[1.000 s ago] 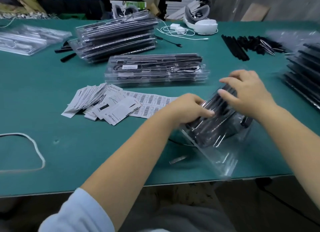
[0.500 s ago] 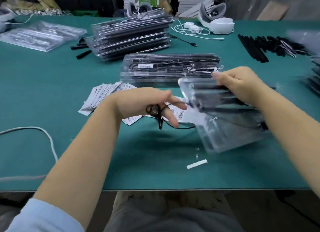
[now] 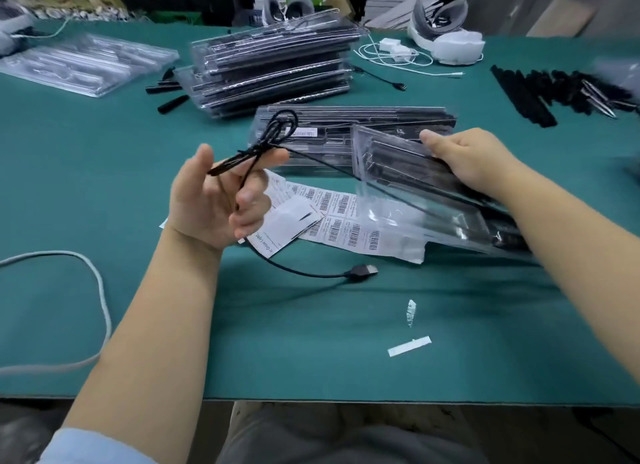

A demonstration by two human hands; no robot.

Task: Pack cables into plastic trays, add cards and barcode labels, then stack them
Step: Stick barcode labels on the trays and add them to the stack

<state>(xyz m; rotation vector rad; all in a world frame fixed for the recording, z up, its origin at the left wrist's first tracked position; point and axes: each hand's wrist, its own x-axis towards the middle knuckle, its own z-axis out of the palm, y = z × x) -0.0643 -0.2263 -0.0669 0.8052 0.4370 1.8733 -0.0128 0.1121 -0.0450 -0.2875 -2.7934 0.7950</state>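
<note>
My left hand (image 3: 216, 200) is raised palm-up and holds a thin black cable (image 3: 277, 131) looped between its fingers. The cable's free end trails down to a USB plug (image 3: 362, 272) on the green table (image 3: 277, 342). My right hand (image 3: 474, 159) grips the upper edge of a clear plastic tray (image 3: 408, 173) with dark parts inside, tilted over the table. Under it lie a sheet of barcode labels (image 3: 346, 221) and white cards (image 3: 287, 224). A low stack of packed trays (image 3: 346, 124) sits just behind.
A taller stack of packed trays (image 3: 270, 69) stands at the back centre, empty clear trays (image 3: 86, 62) at back left. Black sticks (image 3: 540, 89) lie back right, a white charger cable (image 3: 398, 55) beside them. A grey cord (image 3: 97, 290) curves at left. Paper scraps (image 3: 408, 346) lie near the front edge.
My left hand left the tray, pulled the black cable out and lifted it, turning palm-up. My right hand raised the tray and shifted it right; the USB plug now lies on the table.
</note>
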